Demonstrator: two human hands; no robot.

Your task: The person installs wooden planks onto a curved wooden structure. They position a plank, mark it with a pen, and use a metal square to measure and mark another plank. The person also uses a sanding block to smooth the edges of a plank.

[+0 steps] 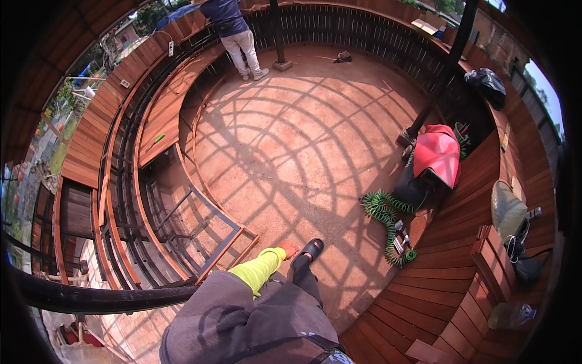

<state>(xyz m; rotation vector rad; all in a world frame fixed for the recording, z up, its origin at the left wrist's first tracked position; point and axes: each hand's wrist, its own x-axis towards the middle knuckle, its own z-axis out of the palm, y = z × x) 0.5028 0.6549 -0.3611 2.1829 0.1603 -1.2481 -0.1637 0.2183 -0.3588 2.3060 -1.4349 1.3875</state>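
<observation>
Left of the black sandal (pixel 313 247), the left hand (pixel 289 248) extends forward from a yellow sleeve (pixel 259 270); I cannot tell its grip.

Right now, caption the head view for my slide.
Yellow-sleeved hand above a lattice-shadowed reddish floor, with coiled green hose and curved brown wooden benches.

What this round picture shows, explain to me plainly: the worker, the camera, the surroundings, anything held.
There is no machine, just a person with bare hands. The single picture comes from a wide fisheye camera on their head, looking down, so straight edges bend. Their left hand, below a yellow-green sleeve, shows near a black sandal; whether it holds anything is unclear. Their right hand is out of view. On the sunlit floor lies a green coiled hose. A green-handled tool rests on the curved wooden bench at left. Another person stands beyond.
</observation>
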